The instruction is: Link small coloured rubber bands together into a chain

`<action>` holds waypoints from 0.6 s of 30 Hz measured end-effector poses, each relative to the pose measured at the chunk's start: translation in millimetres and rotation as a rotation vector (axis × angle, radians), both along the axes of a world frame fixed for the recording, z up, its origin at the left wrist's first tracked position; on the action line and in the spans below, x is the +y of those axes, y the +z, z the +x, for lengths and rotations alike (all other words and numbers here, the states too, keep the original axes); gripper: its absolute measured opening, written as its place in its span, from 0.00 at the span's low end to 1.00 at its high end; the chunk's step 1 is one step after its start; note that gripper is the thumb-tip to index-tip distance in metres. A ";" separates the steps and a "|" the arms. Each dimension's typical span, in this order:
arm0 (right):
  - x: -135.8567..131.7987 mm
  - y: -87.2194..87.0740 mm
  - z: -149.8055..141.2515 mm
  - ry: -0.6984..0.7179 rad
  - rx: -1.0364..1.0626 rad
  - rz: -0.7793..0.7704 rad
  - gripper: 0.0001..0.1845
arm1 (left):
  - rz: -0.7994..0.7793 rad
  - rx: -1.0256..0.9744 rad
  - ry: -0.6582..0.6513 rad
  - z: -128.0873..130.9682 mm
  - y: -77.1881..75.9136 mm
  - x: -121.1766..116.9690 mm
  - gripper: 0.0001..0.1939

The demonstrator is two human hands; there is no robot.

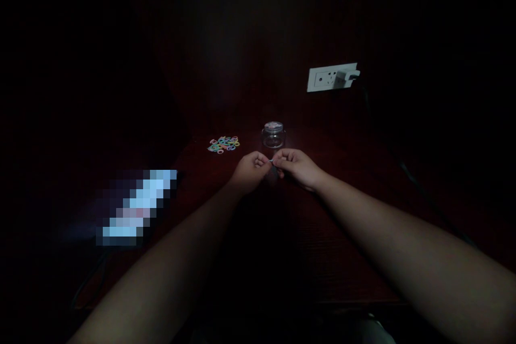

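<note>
The scene is very dark. My left hand (pixel 252 170) and my right hand (pixel 296 166) meet over a dark reddish table (pixel 322 258), fingertips pinched together on a small pale item (pixel 271 161) stretched between them, too small to name. Just beyond them stands a small clear glass jar (pixel 273 135) with a lid. Left of the jar lies a heap of several small colourful rings (pixel 223 144), like tiny elastic bands.
A white wall socket (pixel 332 77) with a plug in it is at the back right; a dark cable runs down the right side. A lit, blurred-out rectangular thing (pixel 137 207) lies at the table's left edge.
</note>
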State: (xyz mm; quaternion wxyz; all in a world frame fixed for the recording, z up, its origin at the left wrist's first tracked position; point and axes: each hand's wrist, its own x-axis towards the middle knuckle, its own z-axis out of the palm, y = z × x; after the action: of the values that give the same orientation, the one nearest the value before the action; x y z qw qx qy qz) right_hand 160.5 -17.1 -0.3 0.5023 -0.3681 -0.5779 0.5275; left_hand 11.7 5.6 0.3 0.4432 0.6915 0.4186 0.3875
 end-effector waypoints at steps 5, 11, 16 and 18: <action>-0.5 0.9 0.7 0.063 -0.017 -0.012 0.09 | 0.024 0.018 0.023 -0.5 -1.0 0.1 0.04; -2.5 2.5 1.8 0.161 -0.067 -0.021 0.09 | 0.066 -0.009 0.017 -1.1 -1.6 -1.6 0.06; -3.8 3.9 1.6 0.188 -0.087 -0.020 0.04 | 0.021 -0.022 -0.037 1.1 3.9 -6.6 0.04; -3.8 4.1 1.8 0.192 -0.084 -0.018 0.02 | 0.008 -0.012 -0.050 1.9 5.8 -7.8 0.03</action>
State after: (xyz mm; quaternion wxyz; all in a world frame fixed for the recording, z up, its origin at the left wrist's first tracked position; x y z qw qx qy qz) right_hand 162.3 -20.9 3.8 0.4215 -0.3371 -0.6264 0.5624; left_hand 13.5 -2.2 6.0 0.4526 0.7012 0.3970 0.3820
